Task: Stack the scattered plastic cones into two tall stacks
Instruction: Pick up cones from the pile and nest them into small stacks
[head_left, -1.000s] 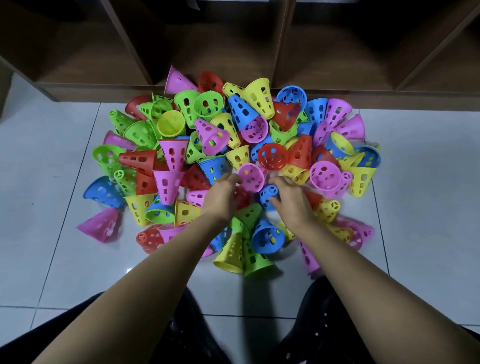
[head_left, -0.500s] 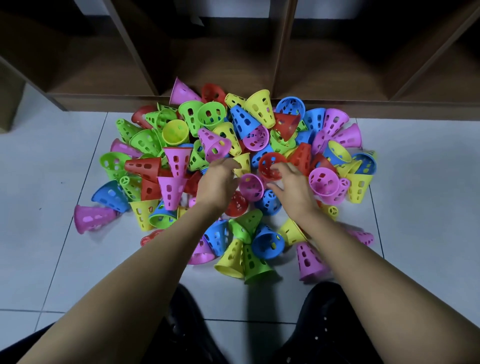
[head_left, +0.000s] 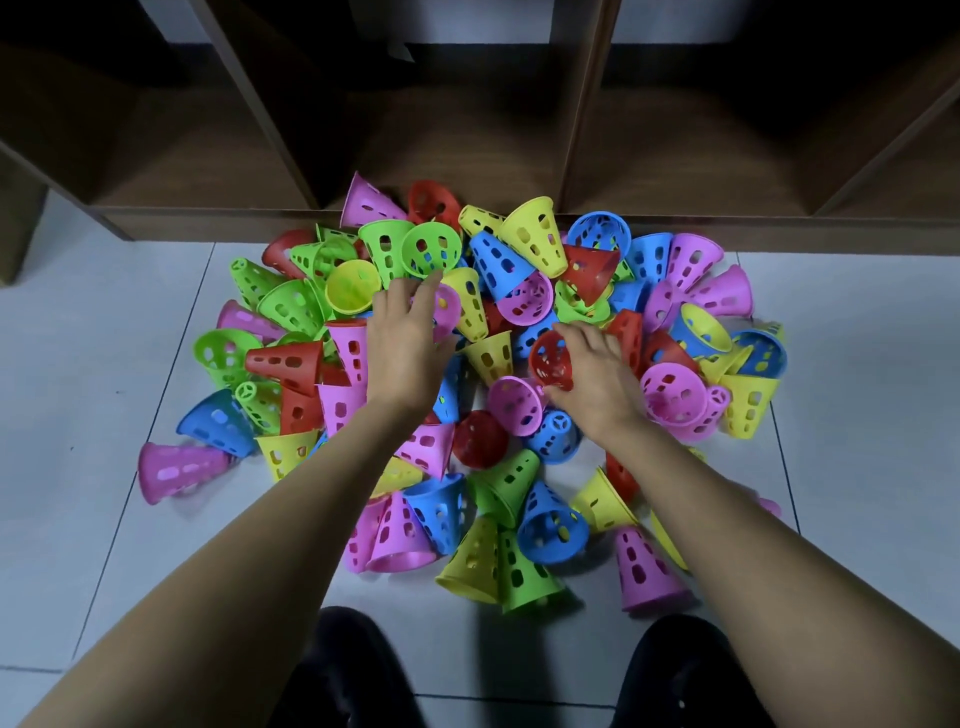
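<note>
Cones (head_left: 540, 244) everywhere, no stack begun yet: first picks in hand.
They lie heaped on the floor tiles (head_left: 857, 374), right against the shelf (head_left: 467, 156). The right hand (head_left: 597, 382) curls thumb and fingers round a red cone (head_left: 549, 358). The left hand (head_left: 408, 345) reaches in, fingers spread, tips on a pink cone (head_left: 448, 310). Next move, I'd say: lift the red one clear and nest it over another.

Both bare forearms reach forward from the lower corners and draw closer together toward the wrists. The left hand (head_left: 402, 345) lies palm down, its fingers (head_left: 420, 302) straight and slightly spread, pointing away from the body. The right hand (head_left: 595, 374) is turned inward, with fingers and thumb curled round a red cone (head_left: 550, 358).
</note>
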